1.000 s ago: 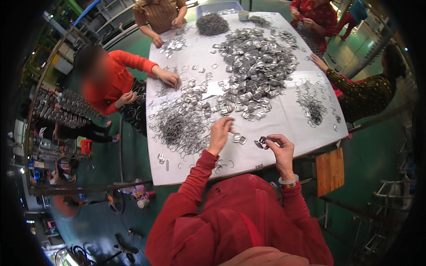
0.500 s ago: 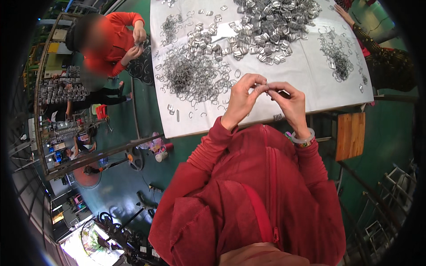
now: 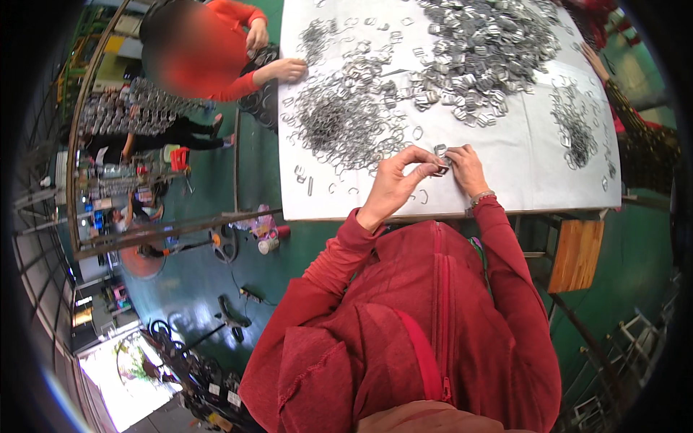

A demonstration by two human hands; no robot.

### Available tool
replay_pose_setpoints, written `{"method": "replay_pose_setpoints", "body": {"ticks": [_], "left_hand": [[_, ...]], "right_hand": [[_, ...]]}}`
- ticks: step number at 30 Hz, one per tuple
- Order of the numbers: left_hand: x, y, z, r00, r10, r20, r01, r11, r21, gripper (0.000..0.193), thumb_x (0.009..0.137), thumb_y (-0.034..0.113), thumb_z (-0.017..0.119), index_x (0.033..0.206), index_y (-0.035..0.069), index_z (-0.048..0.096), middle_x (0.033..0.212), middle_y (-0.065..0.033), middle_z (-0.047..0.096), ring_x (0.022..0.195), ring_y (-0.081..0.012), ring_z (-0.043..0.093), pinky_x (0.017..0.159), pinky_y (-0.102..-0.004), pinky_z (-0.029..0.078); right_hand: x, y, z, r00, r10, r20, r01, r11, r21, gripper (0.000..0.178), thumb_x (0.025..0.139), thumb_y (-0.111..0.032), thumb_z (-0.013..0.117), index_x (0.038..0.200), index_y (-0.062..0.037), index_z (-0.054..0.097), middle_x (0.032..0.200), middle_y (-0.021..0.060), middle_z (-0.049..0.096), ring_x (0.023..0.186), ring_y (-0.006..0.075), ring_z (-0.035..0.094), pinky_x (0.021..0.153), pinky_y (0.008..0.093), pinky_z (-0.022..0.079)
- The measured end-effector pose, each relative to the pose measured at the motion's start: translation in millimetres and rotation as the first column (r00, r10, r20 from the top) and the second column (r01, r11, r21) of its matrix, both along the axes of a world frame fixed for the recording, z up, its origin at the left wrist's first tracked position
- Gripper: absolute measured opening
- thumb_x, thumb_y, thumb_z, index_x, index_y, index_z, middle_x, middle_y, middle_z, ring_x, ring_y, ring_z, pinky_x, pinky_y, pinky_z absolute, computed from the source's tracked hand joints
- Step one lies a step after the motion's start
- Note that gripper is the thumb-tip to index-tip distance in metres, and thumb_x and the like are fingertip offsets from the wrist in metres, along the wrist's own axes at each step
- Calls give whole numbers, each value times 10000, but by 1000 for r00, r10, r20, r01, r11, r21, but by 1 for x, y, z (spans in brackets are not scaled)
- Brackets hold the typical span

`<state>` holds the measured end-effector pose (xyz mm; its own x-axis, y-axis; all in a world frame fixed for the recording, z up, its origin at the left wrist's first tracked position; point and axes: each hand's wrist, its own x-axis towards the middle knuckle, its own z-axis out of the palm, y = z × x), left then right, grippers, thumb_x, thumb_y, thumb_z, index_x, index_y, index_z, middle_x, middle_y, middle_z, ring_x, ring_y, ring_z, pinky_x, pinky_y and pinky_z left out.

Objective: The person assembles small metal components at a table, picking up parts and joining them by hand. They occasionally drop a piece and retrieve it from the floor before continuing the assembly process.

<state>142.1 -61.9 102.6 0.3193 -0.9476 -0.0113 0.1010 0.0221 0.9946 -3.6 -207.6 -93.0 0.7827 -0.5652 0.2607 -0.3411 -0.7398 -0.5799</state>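
My left hand (image 3: 393, 184) is closed in a pinch on a small dark metal buckle (image 3: 441, 172), just above the near part of the white-covered table (image 3: 516, 148). Close beside it, my right hand (image 3: 469, 172) reaches down to the tabletop, its curled fingertips on another small metal buckle (image 3: 440, 149). Farther off lies a big heap of grey metal buckles (image 3: 491, 58). To the left of my hands spreads a pile of thin open wire rings (image 3: 325, 123), and a few loose wire rings (image 3: 424, 196) lie by the near edge.
At the left edge, a person in orange (image 3: 195, 50) has one hand (image 3: 287, 70) on the table. Another person's hand (image 3: 593, 61) rests at the right edge, near a smaller ring pile (image 3: 577, 144). A wooden stool (image 3: 577, 254) stands below the table at right.
My hands have parted; the right has come down to a buckle on the table while the left keeps its pinch. The person in orange has put one hand onto the table.
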Motion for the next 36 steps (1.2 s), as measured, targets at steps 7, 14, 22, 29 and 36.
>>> {"method": "replay_pose_setpoints", "body": {"ticks": [7, 14, 22, 29, 36], "left_hand": [[-2, 11, -30, 978, 11, 210, -23, 998, 55, 117, 870, 72, 606, 936, -8, 660, 900, -64, 670, 832, -121, 621, 751, -252, 484], [-6, -36, -22, 946, -51, 321, 75, 995, -63, 191, 836, 140, 659, 930, 2, 566, 833, -93, 653, 792, -205, 647, 712, -316, 499], [-14, -78, -1, 916, -119, 383, 173, 979, -109, 311, 818, 165, 691, 966, 13, 465, 815, -97, 611, 827, -230, 645, 706, -342, 500], [-6, -101, -61, 903, -142, 406, 167, 986, -27, 239, 816, 173, 672, 1017, 61, 608, 991, -97, 665, 873, -244, 631, 740, -330, 492], [6, -109, -208, 154, -202, 967, 353, 926, 137, 77, 757, 111, 575, 809, 64, 608, 830, -87, 560, 873, -233, 553, 692, -340, 519]], "right_hand": [[-7, -17, 38, 952, -244, 184, 105, 827, 552, 256, 839, -48, 587, 1089, -48, 645, 935, 83, 661, 787, 173, 604, 692, 286, 497], [-22, 11, 207, 980, -190, 56, 118, 786, 607, 309, 832, -13, 612, 1141, -32, 621, 750, 25, 622, 667, 82, 571, 612, 224, 486], [-30, 7, 224, 879, -269, 394, -2, 824, 567, 249, 811, 68, 596, 1033, -11, 674, 864, 72, 620, 732, 124, 619, 626, 228, 521], [-52, -4, 223, 820, -462, 337, 61, 657, 751, 265, 798, 75, 616, 1058, 36, 646, 867, 101, 643, 753, 138, 631, 658, 234, 537], [-71, 5, 215, 803, -538, 257, 190, 639, 745, 164, 770, 68, 645, 932, 58, 622, 790, 89, 651, 703, 130, 622, 650, 236, 501]]}}
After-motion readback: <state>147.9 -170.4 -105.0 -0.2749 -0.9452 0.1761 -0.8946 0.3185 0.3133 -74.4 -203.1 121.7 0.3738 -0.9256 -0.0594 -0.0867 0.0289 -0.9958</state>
